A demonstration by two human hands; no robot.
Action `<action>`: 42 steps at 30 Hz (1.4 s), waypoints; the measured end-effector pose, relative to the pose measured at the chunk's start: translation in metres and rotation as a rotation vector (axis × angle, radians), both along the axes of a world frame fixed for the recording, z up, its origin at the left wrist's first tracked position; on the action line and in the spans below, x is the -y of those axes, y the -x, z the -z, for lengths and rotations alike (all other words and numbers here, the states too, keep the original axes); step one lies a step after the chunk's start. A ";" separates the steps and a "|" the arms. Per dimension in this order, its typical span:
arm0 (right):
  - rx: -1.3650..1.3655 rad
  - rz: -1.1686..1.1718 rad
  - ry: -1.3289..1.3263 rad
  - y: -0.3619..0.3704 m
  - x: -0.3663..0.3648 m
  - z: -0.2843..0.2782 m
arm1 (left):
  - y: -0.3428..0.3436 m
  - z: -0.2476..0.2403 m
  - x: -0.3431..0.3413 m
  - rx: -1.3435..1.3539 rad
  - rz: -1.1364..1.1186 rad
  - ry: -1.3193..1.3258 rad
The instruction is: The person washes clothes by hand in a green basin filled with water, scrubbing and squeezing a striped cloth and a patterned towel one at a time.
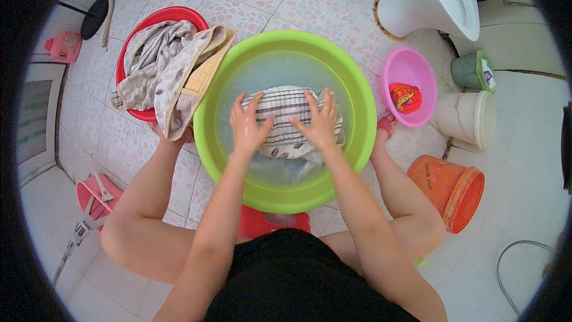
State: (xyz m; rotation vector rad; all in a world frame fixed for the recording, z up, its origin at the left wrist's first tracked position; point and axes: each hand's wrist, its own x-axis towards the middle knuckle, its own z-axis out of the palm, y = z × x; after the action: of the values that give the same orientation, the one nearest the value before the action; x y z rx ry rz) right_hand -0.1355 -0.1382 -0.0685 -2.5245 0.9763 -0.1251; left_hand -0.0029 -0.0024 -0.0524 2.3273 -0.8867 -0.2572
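A large lime-green basin [205, 125] of cloudy water stands between my legs. In it lies a bunched white cloth with dark stripes [283, 113], partly above the water; a leaf-patterned part shows at its near side. My left hand [249, 126] rests on the cloth's left side, fingers spread. On its right side lies my right hand [319, 122], wet, with fingers also apart. Neither hand is closed round the cloth. The cloth's underside is hidden in the water.
Left of the basin, a red tub [121, 65] holds patterned cloths [170, 62] that hang over its rim. On the right are a pink bowl [428, 92] with a red-orange packet [406, 98], a white bucket [468, 119], an orange bucket [438, 188] and a toilet [417, 0].
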 end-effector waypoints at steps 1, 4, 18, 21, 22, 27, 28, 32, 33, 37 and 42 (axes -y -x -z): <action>-0.057 -0.009 0.013 0.001 -0.004 0.010 | 0.004 0.002 0.000 0.017 0.028 -0.039; -0.167 0.035 -0.006 0.002 -0.011 0.019 | 0.013 0.021 -0.004 0.202 0.076 -0.164; -0.334 0.143 -0.184 -0.022 0.012 0.065 | 0.007 0.086 0.025 -0.084 0.054 -0.562; -0.183 0.212 -0.302 -0.012 0.028 0.112 | -0.004 0.113 0.032 -0.111 0.212 -0.618; -0.171 0.204 -0.265 -0.011 0.031 0.116 | -0.007 0.108 0.035 -0.111 0.253 -0.643; -0.098 0.289 -0.359 -0.008 0.065 0.126 | -0.025 0.092 0.060 -0.274 0.222 -0.426; 0.065 0.340 -0.437 -0.012 0.063 0.109 | -0.028 0.080 0.058 -0.386 0.091 -0.243; 0.538 0.273 -0.631 -0.029 0.040 0.015 | -0.034 0.079 0.046 -0.636 -0.161 0.344; 0.591 0.242 -0.655 -0.031 0.035 -0.006 | -0.030 0.079 0.048 -0.745 -0.167 0.416; 0.735 0.151 -0.765 -0.037 -0.008 -0.068 | 0.011 0.026 0.055 -1.480 -0.346 0.675; 0.694 -0.012 -0.562 -0.041 -0.094 -0.111 | 0.018 0.006 0.025 -2.251 -0.256 1.237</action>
State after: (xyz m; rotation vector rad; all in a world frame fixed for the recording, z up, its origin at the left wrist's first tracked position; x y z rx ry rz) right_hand -0.0948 -0.0447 0.0422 -1.7672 0.5954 -0.5877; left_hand -0.0210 -0.0276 -0.0579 0.1084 0.4507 -1.2556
